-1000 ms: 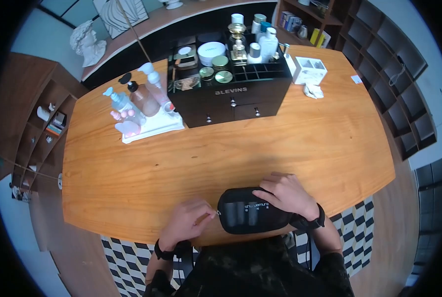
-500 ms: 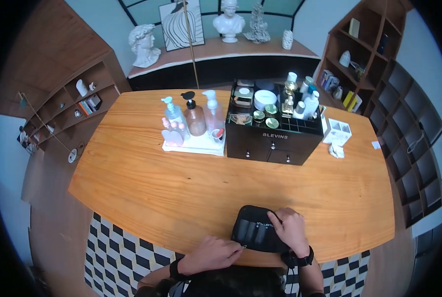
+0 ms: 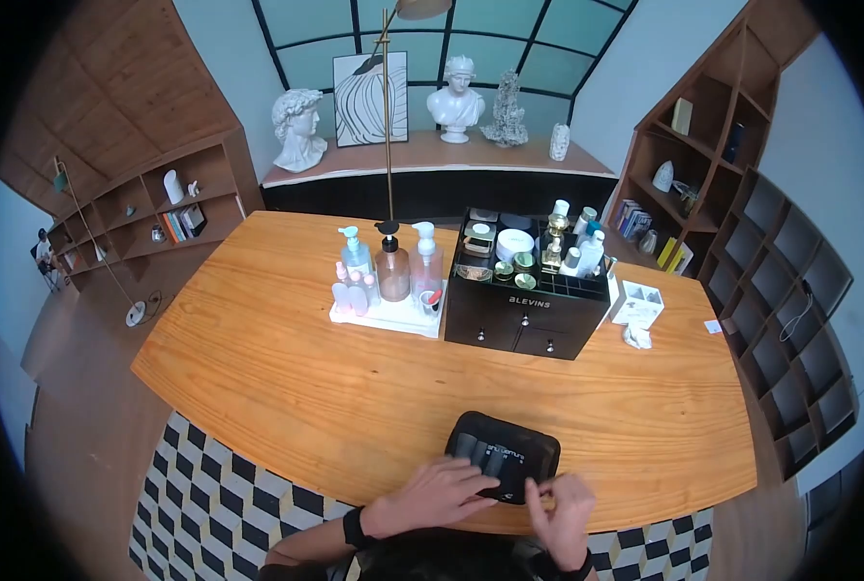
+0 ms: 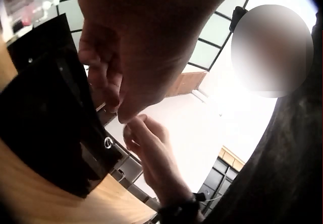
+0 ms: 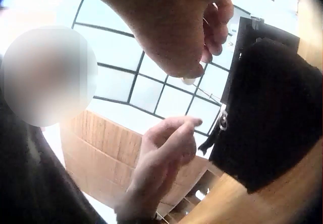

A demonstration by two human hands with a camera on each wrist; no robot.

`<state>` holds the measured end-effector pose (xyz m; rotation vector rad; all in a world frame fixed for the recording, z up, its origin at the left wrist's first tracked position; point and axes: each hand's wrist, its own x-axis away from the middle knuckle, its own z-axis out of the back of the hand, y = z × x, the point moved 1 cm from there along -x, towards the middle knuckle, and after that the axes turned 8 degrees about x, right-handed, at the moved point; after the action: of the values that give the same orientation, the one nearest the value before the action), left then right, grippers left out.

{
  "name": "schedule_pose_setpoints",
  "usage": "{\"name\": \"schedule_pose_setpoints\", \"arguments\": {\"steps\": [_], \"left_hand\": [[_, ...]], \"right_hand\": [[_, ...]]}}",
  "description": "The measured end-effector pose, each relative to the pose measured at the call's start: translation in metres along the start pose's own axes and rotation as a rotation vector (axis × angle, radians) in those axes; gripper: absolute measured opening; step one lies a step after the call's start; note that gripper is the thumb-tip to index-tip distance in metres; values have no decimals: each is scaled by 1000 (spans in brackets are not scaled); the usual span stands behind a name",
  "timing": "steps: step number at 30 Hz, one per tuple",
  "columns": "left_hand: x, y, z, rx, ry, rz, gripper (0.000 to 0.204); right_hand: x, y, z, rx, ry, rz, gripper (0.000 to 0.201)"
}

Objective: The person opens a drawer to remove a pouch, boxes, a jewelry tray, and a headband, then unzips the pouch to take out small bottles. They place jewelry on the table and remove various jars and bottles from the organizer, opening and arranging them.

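Note:
A black zipped pouch [image 3: 534, 447] with pale lettering lies near the table's front edge. My left hand [image 3: 439, 496] reaches over its front-left part, fingers fairly straight; the head view does not settle whether they touch it. By the front-right corner is my right hand [image 3: 563, 510], fingers loosely bent, holding nothing visible. A metal zipper pull [image 4: 108, 143] hangs at the pouch's edge in the left wrist view, free of both hands. In the right wrist view, a gap separates the left hand [image 5: 164, 151] from the pouch [image 5: 272, 108].
Behind the pouch stands a dark drawer organizer [image 3: 509, 329] topped with jars and bottles. Left of it, pump bottles stand on a white tray [image 3: 384, 322]. To its right are a white box [image 3: 637, 304] and crumpled tissue [image 3: 636, 336].
The head view has tilted up. My right hand has let go of the pouch's top, and my left hand has left the zipper pull at its corner. The pouch has turned clockwise.

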<state>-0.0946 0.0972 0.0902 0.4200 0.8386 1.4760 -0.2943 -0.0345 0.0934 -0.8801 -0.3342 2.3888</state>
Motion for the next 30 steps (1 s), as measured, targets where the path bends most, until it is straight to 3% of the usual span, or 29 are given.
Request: {"name": "schedule_pose_setpoints", "arguments": {"steps": [2,3,5,8,9,11,17,20,30], "left_hand": [[-17,7,19,-190,-46,-202,62],[-26,7,23,-194,-49,-203,62],[-47,1,19,-381,-50,-345,99],[-64,-20,-3,-347,19,-469,112],[-65,-21,-6,-352,22,-482,112],[-66,-21,-9,-304,-116,-334,118],[-52,-8,-31,-414,47,-197,112],[-46,0,-29,-417,25,-121,105],[-46,0,-31,-455,35,-108,106]], "right_hand": [[19,-7,0,51,-68,-40,28],[25,-12,-2,100,-145,-84,34],[29,-17,-7,169,-154,-76,37],[32,-16,-11,266,-166,-84,42],[32,-15,-11,281,-179,-104,43],[32,-15,-11,299,-170,-114,42],[32,-19,-16,243,-178,-103,38],[34,-18,-21,181,-184,-125,36],[28,-17,-24,-31,-208,-274,29]]}}
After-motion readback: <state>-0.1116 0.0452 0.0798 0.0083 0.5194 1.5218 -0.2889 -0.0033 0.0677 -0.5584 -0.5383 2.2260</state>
